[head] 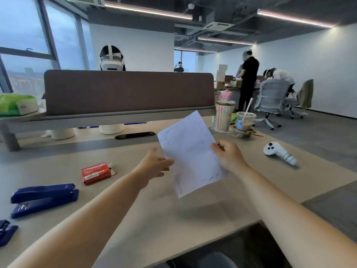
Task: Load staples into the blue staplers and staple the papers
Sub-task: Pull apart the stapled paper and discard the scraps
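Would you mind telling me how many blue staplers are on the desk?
2: one stapler lies left of the arms, another is cut off at the left edge.

desk divider [127,91] | right of it: striped cup [223,118], iced drink [245,120], white controller [278,151] | left: green pack [16,104]

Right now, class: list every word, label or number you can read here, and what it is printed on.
No text reads clearly.
Red staple box: white print, blurred.
Blue stapler: base label, too small.
White controller: handle marking, unreadable.
Paper: only staple marks.
Green pack: label blurred.
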`<state>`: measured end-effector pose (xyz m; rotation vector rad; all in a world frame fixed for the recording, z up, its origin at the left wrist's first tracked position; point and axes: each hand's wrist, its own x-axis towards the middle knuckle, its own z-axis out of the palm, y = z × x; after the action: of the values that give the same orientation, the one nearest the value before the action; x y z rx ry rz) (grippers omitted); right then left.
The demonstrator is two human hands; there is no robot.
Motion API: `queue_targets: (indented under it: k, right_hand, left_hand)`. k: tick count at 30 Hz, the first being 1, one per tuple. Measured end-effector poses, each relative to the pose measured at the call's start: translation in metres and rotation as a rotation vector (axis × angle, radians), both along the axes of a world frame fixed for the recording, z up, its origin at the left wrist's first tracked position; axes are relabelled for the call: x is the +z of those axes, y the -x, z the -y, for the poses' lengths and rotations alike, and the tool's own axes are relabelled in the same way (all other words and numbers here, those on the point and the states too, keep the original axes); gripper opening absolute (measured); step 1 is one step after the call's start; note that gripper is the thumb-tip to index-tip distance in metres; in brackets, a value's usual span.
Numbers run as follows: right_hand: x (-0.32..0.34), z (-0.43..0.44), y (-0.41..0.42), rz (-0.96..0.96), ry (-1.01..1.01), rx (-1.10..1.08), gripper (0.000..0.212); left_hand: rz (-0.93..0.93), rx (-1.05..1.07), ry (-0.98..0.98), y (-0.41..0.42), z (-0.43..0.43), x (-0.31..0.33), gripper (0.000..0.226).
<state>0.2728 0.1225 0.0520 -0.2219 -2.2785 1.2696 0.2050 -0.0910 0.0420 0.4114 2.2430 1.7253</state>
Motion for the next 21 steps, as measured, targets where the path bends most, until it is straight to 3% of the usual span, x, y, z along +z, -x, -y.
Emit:
queue_targets:
  k: [6,8,16,21]
  right_hand:
    - [-0.006,-0.074,-0.053,0.035,0.042,-0.211,0.032]
    - [-0.012,-0.101,-0.073,0.060,0.089,-0.255,0.021]
    - [-0.041,-0.196,-0.175,0.164,0.296,-0.417,0.053]
    - [-0.063,-0.245,-0.241,0.174,0.299,-0.662,0.051]
  left_hand:
    - [-0.104,-0.257,0.080,-0.018,-0.094,-0.003,0.053]
    - [-0.120,-0.288,0.070,-0.024,-0.132,-0.006,0.052]
    - [-0.273,-0.417,0.138,-0.078,-0.286,-0.030,0.047]
    - [-0.476,-0.611,0.227,-0.132,-0.367,-0.045,0.048]
